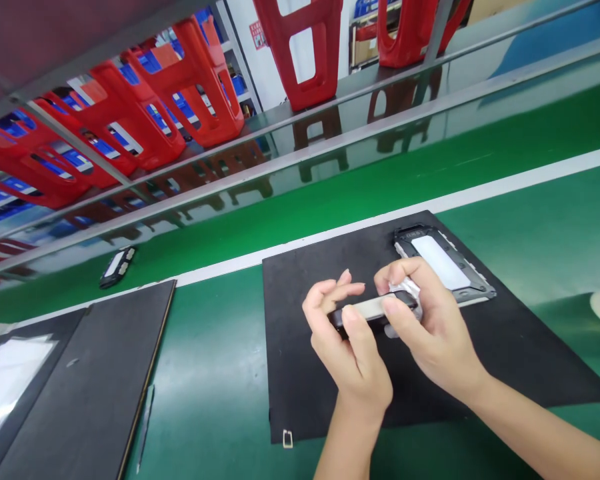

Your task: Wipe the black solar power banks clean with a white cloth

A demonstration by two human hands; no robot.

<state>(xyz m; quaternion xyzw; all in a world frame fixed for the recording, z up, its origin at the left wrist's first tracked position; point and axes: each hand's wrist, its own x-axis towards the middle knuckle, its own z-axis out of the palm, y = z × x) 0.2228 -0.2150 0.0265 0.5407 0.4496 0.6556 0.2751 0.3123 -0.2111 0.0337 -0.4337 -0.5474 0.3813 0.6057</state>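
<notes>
Workshop with green bench [215, 347], blue bins [238, 85]

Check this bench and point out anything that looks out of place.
A small pale rectangular loop looks stray: it lies alone across the near edge of the black mat, by its left corner.

Looked forward and down from the wearer's head as the sole view, near enough to the hands [435, 327] to show both forearms [353, 437] entering from the bottom and lower right. Sat tilted sideways, catching the white strip [380, 219] across the green surface [220, 347] on a climb to the right. Reached past the black mat [300, 373] to red stools [320, 60], farther off along the top.
</notes>
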